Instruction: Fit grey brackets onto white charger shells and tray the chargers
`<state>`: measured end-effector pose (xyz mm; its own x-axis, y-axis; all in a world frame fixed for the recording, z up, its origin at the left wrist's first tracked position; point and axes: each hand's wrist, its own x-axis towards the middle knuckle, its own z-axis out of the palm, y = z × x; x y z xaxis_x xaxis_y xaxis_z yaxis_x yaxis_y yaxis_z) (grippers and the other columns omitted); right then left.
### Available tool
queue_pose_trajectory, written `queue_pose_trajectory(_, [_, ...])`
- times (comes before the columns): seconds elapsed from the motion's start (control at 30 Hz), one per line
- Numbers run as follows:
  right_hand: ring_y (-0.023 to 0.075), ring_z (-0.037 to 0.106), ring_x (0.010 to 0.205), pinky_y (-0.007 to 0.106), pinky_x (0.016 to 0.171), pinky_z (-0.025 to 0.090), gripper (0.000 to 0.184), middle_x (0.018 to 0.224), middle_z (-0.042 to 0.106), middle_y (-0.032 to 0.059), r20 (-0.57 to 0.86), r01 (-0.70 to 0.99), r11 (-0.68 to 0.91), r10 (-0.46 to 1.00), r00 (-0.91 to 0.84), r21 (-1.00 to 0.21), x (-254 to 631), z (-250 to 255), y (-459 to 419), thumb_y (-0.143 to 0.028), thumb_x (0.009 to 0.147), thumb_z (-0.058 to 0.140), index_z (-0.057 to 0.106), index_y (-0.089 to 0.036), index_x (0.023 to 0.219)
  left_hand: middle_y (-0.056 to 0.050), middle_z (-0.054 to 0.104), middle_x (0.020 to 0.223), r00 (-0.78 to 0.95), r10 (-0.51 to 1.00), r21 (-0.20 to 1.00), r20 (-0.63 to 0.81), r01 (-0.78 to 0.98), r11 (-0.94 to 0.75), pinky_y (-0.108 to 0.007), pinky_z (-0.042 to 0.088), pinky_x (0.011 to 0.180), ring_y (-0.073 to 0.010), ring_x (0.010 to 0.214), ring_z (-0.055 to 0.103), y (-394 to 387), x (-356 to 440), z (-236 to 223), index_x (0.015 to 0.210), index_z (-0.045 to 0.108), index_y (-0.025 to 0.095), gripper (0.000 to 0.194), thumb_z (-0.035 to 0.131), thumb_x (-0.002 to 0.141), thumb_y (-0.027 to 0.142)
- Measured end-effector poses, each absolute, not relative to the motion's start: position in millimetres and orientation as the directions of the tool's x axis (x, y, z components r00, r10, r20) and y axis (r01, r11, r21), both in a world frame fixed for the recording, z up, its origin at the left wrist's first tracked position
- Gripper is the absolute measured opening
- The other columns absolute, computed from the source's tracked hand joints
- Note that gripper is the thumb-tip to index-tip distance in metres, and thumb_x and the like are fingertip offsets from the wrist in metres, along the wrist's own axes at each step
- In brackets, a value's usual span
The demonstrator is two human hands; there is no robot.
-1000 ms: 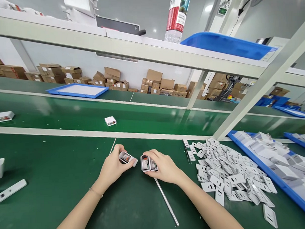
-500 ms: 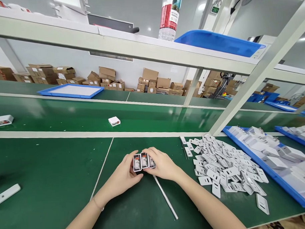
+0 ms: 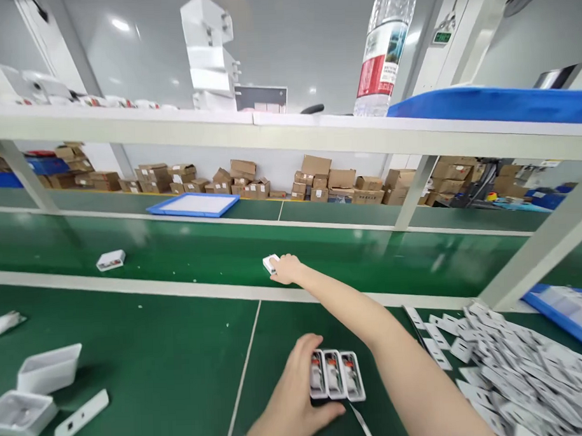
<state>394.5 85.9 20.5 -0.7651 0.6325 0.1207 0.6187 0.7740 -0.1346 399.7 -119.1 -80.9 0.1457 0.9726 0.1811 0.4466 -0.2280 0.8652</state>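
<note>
Three small white plastic housings [image 3: 333, 374] stand in a row on the green table, open side up, with red and metallic parts inside. My left hand [image 3: 295, 396] is curled around their left end, thumb at the near side and fingers at the far side. Stretched forward over the table's far rail, my right hand [image 3: 287, 269] has its fingers closed on a single white housing [image 3: 270, 263] lying on the green strip. A thin silver rod [image 3: 363, 424] lies just below the row, partly out of view.
Flat white slotted plates [image 3: 525, 362] are heaped at right, near a blue tray [image 3: 562, 316]. Empty white shells [image 3: 50, 369] and a white strip [image 3: 81, 417] lie at left. Another housing [image 3: 111, 260] sits on the strip. A shelf beam [image 3: 317, 136] with a bottle [image 3: 380, 62] crosses above.
My right hand has left the row of housings and reached forward to the lone housing on the strip. My left hand stays at the row. The camera view has shifted left and tilted.
</note>
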Motion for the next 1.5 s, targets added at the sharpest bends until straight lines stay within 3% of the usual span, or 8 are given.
queue_pose_trajectory(0.2, [0.0167, 0.060, 0.090, 0.035, 0.078, 0.053, 0.023, 0.108, 0.061, 0.0081, 0.022, 0.625, 0.770, 0.632, -0.775, -0.127, 368, 8, 116, -0.028, 0.091, 0.059, 0.059, -0.017, 0.111, -0.016, 0.031, 0.150, 0.156, 0.978, 0.872, 0.140, 0.449, -0.196, -0.054, 0.031, 0.115, -0.0344, 0.139, 0.031, -116, 398, -81, 0.139, 0.033, 0.023, 0.082, 0.074, 0.068, 0.025])
queue_pose_trajectory(0.37, [0.0263, 0.059, 0.091, 0.041, 0.076, 0.050, 0.070, 0.107, 0.058, 0.0116, -0.043, 0.571, 0.807, 0.571, -0.819, -0.152, 463, 20, 96, -0.018, 0.072, 0.072, 0.044, -0.018, 0.136, -0.011, 0.035, 0.148, 0.121, 0.971, 0.853, 0.205, 0.464, -0.238, -0.050, 0.033, 0.114, -0.0287, 0.138, 0.035, -128, 393, -70, 0.139, 0.029, 0.028, 0.070, 0.065, 0.079, 0.027])
queue_pose_trajectory(0.5, [0.0328, 0.053, 0.104, 0.048, 0.086, 0.044, 0.073, 0.111, 0.056, 0.0136, 0.015, 0.576, 0.806, 0.583, -0.812, -0.134, 572, 38, 38, -0.008, 0.066, 0.066, 0.043, -0.018, 0.135, -0.009, 0.050, 0.134, 0.075, 0.967, 0.865, 0.243, 0.436, -0.251, -0.045, 0.041, 0.108, -0.0253, 0.126, 0.050, -126, 394, -77, 0.137, 0.029, 0.029, 0.068, 0.065, 0.080, 0.027])
queue_pose_trajectory(0.77, [0.0264, 0.054, 0.104, 0.036, 0.083, 0.048, 0.063, 0.114, 0.058, 0.0111, 0.051, 0.549, 0.806, 0.572, -0.819, -0.224, 612, -2, -64, -0.017, 0.073, 0.069, 0.041, -0.017, 0.130, -0.004, 0.061, 0.119, 0.067, 0.940, 0.813, 0.336, 0.483, -0.325, -0.038, 0.052, 0.091, -0.0236, 0.108, 0.062, -120, 400, -69, 0.115, 0.050, 0.026, 0.045, 0.068, 0.075, 0.035])
queue_pose_trajectory(0.97, [0.0279, 0.049, 0.119, 0.039, 0.095, 0.045, 0.085, 0.135, 0.048, 0.0127, 0.091, 0.534, 0.801, 0.573, -0.814, -0.269, 623, 14, -65, -0.028, 0.072, 0.076, 0.031, -0.020, 0.143, -0.009, 0.056, 0.128, 0.094, 0.950, 0.829, 0.297, 0.468, -0.305, -0.041, 0.052, 0.093, -0.0261, 0.115, 0.059, -123, 393, -69, 0.129, 0.038, 0.026, 0.063, 0.068, 0.075, 0.039])
queue_pose_trajectory(1.1, [0.0255, 0.053, 0.116, 0.043, 0.096, 0.045, 0.036, 0.124, 0.059, 0.0111, 0.094, 0.729, 0.637, 0.766, -0.636, -0.251, 694, 35, -63, -0.027, 0.094, 0.046, 0.053, -0.019, 0.128, -0.010, 0.047, 0.138, 0.126, 0.946, 0.814, 0.299, 0.484, -0.322, -0.041, 0.049, 0.099, -0.0266, 0.127, 0.050, -125, 380, -70, 0.135, 0.031, 0.028, 0.067, 0.065, 0.079, 0.040])
queue_pose_trajectory(1.2, [0.0308, 0.060, 0.097, 0.047, 0.083, 0.048, 0.022, 0.094, 0.067, 0.0132, -0.014, 0.830, 0.525, 0.844, -0.536, -0.189, 747, 28, -62, -0.013, 0.083, 0.049, 0.069, -0.017, 0.093, -0.007, 0.053, 0.131, 0.142, 0.941, 0.736, 0.308, 0.591, -0.330, -0.040, 0.049, 0.098, -0.0263, 0.121, 0.054, -124, 372, -69, 0.128, 0.043, 0.028, 0.055, 0.063, 0.079, 0.042])
queue_pose_trajectory(1.5, [0.0296, 0.055, 0.101, 0.048, 0.089, 0.045, 0.022, 0.098, 0.064, 0.0107, -0.111, 0.863, 0.440, 0.872, -0.476, -0.248, 769, -8, -48, -0.020, 0.079, 0.054, 0.063, -0.019, 0.100, -0.004, 0.057, 0.125, 0.168, 0.935, 0.713, 0.311, 0.610, -0.347, -0.036, 0.048, 0.098, -0.0234, 0.117, 0.056, -125, 375, -68, 0.125, 0.047, 0.028, 0.047, 0.062, 0.081, 0.037])
